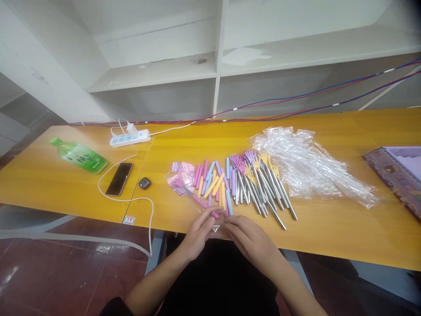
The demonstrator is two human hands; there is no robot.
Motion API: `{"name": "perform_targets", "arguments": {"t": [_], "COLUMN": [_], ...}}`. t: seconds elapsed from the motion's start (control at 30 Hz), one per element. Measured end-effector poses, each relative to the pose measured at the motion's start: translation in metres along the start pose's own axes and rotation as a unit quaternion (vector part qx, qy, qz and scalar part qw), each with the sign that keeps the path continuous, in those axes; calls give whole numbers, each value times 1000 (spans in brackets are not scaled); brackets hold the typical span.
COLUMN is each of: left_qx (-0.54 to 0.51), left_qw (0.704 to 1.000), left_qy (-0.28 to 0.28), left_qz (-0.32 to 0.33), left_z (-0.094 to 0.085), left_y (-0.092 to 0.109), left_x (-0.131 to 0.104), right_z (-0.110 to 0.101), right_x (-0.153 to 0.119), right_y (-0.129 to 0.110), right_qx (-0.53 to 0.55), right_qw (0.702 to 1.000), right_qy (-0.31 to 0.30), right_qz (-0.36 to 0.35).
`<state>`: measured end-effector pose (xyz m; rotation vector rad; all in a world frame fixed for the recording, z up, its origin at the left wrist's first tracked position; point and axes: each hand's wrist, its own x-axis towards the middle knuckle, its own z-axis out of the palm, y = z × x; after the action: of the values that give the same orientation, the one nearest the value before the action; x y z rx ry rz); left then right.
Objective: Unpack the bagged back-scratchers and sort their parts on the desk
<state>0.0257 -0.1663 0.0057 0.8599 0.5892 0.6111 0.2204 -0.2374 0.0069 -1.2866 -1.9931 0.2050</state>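
Note:
Near the table's front edge, my left hand (pixel 199 232) has its fingers closed on a clear plastic bag (pixel 215 228). Inside the bag lies a pink-handled scratcher (pixel 200 201), its pink claw end up and to the left by the small printed cards (pixel 180 175). My right hand (pixel 246 237) is at the bag's near end, its fingers pressed together; what they pinch is too small to make out. Just beyond are coloured handle tubes (pixel 217 184) in pink, yellow, blue and purple. Right of these lies a pile of metal rods with coloured claw heads (pixel 259 184).
Clear plastic bags (pixel 305 162) spread over the table's right part, with a purple box (pixel 401 175) beyond. On the left are a green bottle (pixel 82 157), a phone (pixel 119 179), a black case (pixel 144 183), a power strip (pixel 130 138) and a white cable.

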Motion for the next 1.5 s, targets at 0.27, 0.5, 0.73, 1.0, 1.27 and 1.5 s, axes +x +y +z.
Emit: {"name": "perform_targets", "arguments": {"t": [0.27, 0.5, 0.73, 1.0, 1.27, 1.5], "left_qx": [101, 143, 114, 126, 50, 70], "left_qw": [985, 988, 992, 986, 990, 991], "left_qy": [120, 33, -13, -107, -121, -112], "left_qz": [66, 42, 46, 6, -48, 13], "left_z": [-10, -12, -21, -25, -34, -34], "left_y": [5, 2, -5, 6, -7, 1], "left_x": [11, 13, 18, 14, 18, 19], "right_z": [9, 18, 28, 20, 33, 41], "right_x": [3, 4, 1, -2, -3, -11], "right_y": [1, -4, -4, -10, -9, -20], "right_qx": [-46, 1, 79, 81, 153, 281], "right_qw": [997, 999, 988, 991, 958, 901], "right_qy": [29, 54, 75, 83, 135, 50], "right_qz": [-60, -2, 107, 69, 202, 328]}}
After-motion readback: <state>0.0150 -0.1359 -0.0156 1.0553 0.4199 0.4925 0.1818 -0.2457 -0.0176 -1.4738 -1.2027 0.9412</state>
